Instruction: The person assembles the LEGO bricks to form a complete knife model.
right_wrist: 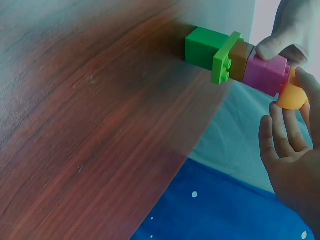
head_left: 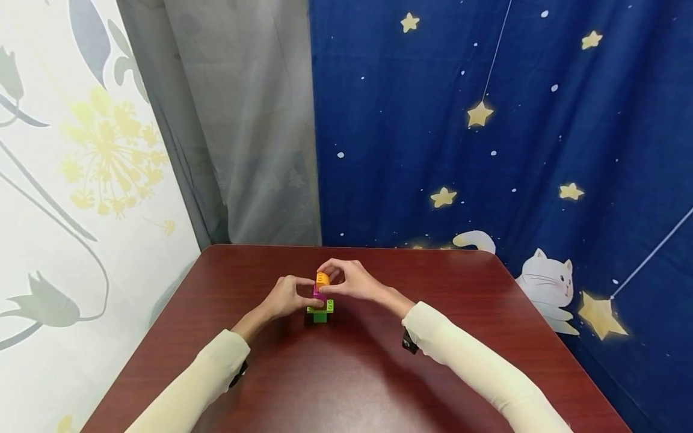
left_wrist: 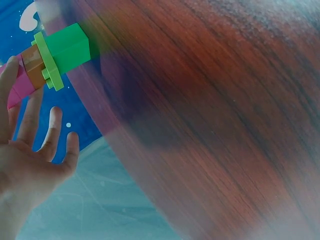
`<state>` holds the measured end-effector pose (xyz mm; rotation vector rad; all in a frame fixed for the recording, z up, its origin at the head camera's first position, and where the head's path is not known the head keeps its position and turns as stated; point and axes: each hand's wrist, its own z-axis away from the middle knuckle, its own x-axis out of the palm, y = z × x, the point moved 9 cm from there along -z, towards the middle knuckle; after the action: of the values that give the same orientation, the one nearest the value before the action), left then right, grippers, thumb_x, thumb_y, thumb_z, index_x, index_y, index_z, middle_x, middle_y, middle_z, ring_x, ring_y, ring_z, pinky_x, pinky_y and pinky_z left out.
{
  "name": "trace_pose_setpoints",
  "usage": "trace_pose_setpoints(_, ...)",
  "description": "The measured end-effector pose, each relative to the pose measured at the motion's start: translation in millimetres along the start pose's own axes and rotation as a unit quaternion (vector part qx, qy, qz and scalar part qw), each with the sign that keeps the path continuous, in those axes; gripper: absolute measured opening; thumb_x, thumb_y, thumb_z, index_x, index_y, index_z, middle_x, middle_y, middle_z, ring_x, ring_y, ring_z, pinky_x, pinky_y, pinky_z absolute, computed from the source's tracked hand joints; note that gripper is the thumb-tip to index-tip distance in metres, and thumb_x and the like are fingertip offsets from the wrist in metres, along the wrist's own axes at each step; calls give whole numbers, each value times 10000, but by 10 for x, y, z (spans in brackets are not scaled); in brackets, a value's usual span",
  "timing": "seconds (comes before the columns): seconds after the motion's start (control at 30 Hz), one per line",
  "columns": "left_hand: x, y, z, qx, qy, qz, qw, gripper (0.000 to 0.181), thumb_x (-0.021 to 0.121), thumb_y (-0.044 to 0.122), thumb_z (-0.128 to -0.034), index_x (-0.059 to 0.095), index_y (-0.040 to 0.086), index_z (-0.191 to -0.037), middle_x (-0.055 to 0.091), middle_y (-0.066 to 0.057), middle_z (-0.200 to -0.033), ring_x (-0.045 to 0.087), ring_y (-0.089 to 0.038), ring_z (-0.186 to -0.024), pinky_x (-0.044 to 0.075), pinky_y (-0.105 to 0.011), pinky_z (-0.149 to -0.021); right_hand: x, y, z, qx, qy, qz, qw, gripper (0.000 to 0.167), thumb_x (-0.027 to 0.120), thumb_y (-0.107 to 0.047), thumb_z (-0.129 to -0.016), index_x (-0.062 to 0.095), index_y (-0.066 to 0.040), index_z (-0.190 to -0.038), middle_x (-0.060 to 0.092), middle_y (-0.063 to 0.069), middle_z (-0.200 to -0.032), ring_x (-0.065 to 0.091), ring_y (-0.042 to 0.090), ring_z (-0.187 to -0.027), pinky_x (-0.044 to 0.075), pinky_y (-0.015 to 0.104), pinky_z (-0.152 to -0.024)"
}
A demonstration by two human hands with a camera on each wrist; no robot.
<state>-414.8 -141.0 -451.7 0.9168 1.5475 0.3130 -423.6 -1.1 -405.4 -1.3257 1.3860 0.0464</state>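
Observation:
A stack of toy building blocks stands on the table. Its base is a green block (right_wrist: 204,48), topped by a thin lime-green plate (right_wrist: 225,59) with studs showing. Above that come a brown block (right_wrist: 241,59) and a magenta block (right_wrist: 265,73). My left hand (head_left: 284,297) pinches the magenta part from the left, its other fingers spread in the left wrist view. With thumb and fingertips my right hand (head_left: 354,281) holds a rounded orange block (right_wrist: 292,94) at the top of the stack. Whether the orange block is fully pressed down I cannot tell.
The dark red wooden table (head_left: 346,373) has rounded far corners. Behind it hang a blue star-patterned curtain (head_left: 390,150) and a grey curtain (head_left: 254,132). A white floral panel (head_left: 97,198) stands at the left.

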Motion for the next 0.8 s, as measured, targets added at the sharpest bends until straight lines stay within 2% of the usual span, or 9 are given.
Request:
trace_pose_setpoints(0.13,3,4,-1,36,-14,-52,10000,528,942,406,-752,797,129,-1177,771,-43,-1138,630,-168,-924,559,-409,-901,50,-20,-6,53,-68,10,10000,381,863,-225,-877,684,-153,-1206,754,-5,-1033,704,84,-891,582,244,-768)
trace_pose_setpoints(0.3,-9,17,4,61,41,-125,9999,504,948,381,-747,801,128,-1157,774,-45,-1118,660,-163,-960,560,-428,-912,59,-32,-8,59,-23,78,9999,377,862,-217,-876,700,-140,-1208,756,5,-1030,707,89,-888,579,232,-767)
trace_pose_setpoints(0.5,13,8,-4,-36,-2,-78,10000,531,945,406,-747,796,123,-1171,773,-40,-1124,626,-152,-903,554,-380,-870,38,-38,8,9,93,119,9999,376,866,-160,-868,716,-113,-1209,762,20,-1028,719,116,-888,589,272,-784)
trace_pose_setpoints(0.6,1,23,1,11,41,-94,9999,543,947,409,-743,797,102,-1165,776,-51,-1111,623,-144,-882,550,-366,-840,42,-23,14,9,124,40,9999,379,868,-147,-864,719,-114,-1211,766,20,-1027,724,120,-891,594,288,-784)
trace_pose_setpoints(0.8,-4,31,7,81,25,-69,9999,505,949,407,-739,812,116,-1129,785,-21,-1057,609,-132,-840,525,-336,-796,64,30,42,35,219,-237,9995,386,875,-140,-853,720,-131,-1206,773,18,-1030,734,128,-895,607,407,-807)
